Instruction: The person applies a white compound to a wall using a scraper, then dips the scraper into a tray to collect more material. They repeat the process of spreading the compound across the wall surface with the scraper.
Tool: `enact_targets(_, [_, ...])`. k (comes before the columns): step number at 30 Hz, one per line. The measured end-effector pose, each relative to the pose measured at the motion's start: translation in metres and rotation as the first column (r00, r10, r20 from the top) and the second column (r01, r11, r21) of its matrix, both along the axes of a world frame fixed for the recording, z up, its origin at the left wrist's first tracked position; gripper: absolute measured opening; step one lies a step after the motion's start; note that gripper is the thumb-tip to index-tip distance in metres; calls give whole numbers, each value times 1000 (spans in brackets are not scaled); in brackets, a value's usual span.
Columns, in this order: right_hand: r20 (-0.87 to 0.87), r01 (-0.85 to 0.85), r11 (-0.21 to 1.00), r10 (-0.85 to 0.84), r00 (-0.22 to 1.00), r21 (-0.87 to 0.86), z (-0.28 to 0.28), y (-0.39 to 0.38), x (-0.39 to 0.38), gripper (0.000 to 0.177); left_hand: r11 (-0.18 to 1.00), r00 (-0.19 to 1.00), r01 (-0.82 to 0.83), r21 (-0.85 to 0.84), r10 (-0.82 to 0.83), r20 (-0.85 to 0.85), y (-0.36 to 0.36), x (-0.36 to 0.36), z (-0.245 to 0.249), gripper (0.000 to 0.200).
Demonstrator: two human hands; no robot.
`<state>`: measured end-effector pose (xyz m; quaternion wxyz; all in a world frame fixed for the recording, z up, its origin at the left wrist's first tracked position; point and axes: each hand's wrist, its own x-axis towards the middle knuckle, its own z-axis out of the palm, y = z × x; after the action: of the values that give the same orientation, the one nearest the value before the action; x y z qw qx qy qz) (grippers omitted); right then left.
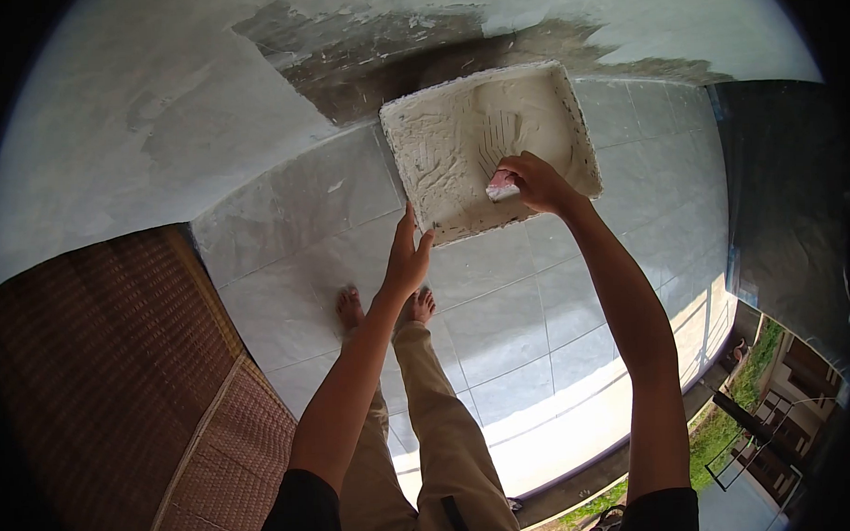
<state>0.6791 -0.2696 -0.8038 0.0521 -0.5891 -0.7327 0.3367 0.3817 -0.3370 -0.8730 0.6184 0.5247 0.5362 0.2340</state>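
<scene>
A shallow square tray point(581, 120) holds pale, wet plaster-like paste with comb-like grooves in its middle. Inside the tray, my right hand point(534, 182) grips a small pink and white tool point(502, 185), its lower edge at the paste. My left hand point(409, 257) is at the tray's near left corner, fingers apart and touching or very close to the outer rim; nothing is held in it.
Behind the tray rises a wall point(204, 105) with a dark bare patch. Grey tiles point(493, 329) cover the floor, where my bare feet point(350, 307) stand. A brown woven mat point(119, 342) is at left, a dark sheet point(783, 187) at right.
</scene>
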Motion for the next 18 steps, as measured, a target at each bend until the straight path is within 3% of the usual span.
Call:
enact_targets(6, [35,33,999,-32,999,-23,15,0,-8,27,1000,1000,0,5,0,-1,-2,1,-3,72])
enact_targets(8, [-64,-6,988,16,998,155,14,2,-7,27,1000,1000,8,13,-8,13,-2,0,-2,72])
enact_targets(11, [-4,-64,973,67,998,220,14,-17,-10,27,1000,1000,7,-11,-7,13,-1,0,2,72])
enact_targets(18, [3,-90,982,91,996,165,20,-61,1,35,1000,1000,-14,21,13,25,-2,3,0,71])
